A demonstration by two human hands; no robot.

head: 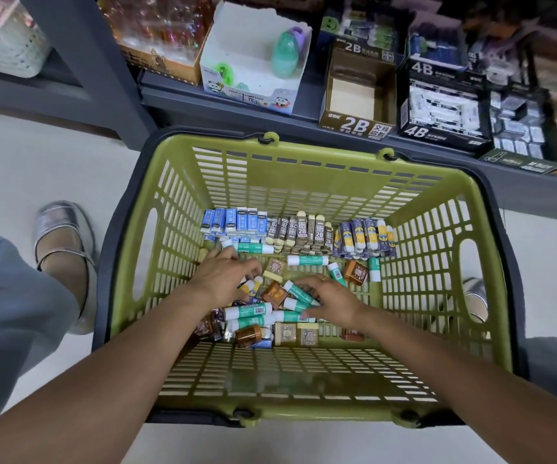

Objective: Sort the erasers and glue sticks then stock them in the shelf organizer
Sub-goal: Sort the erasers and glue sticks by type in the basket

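Note:
A green plastic basket (pixel 304 172) on the floor holds the stock. Along its far wall stand rows of blue erasers (pixel 233 222), brown 2B erasers (pixel 304 232) and purple-and-yellow erasers (pixel 367 237). Green-and-white glue sticks (pixel 307 260) lie loose among small brown boxes (pixel 356 272) in the middle. My left hand (pixel 227 276) curls over the pile and grips a purple-and-yellow eraser (pixel 252 289). My right hand (pixel 334 298) reaches left, its fingers and thumb closed round a green glue stick (pixel 299 292).
On the shelf behind the basket stand a brown 2B display box (pixel 357 95) with a bare bottom, a black 4B box (pixel 441 108) holding erasers, and a white sharpener box (pixel 253 61). A person's leg and silver shoe (pixel 62 236) are left of the basket.

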